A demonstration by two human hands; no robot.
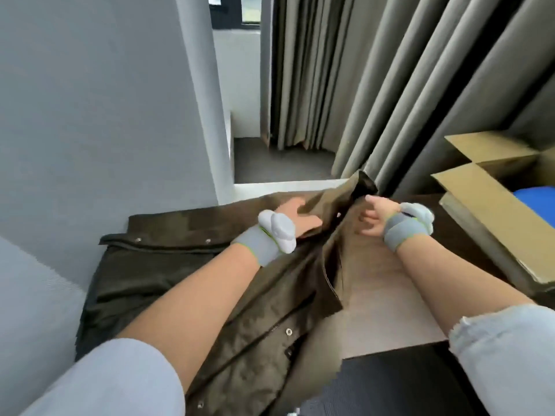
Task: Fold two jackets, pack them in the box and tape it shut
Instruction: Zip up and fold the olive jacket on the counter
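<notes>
The light wood-grain counter (378, 298) carries an olive-brown jacket (186, 265) spread across its left half and an open cardboard box (492, 211) at right.

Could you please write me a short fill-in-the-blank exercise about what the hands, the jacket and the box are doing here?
1. The left hand lies ____ on the olive jacket.
2. The right hand pinches the jacket's ____ edge.
3. The cardboard box stands with its flaps ____.
4. Inside the box shows something ____.

Missing words: flat; far; open; blue.
</notes>
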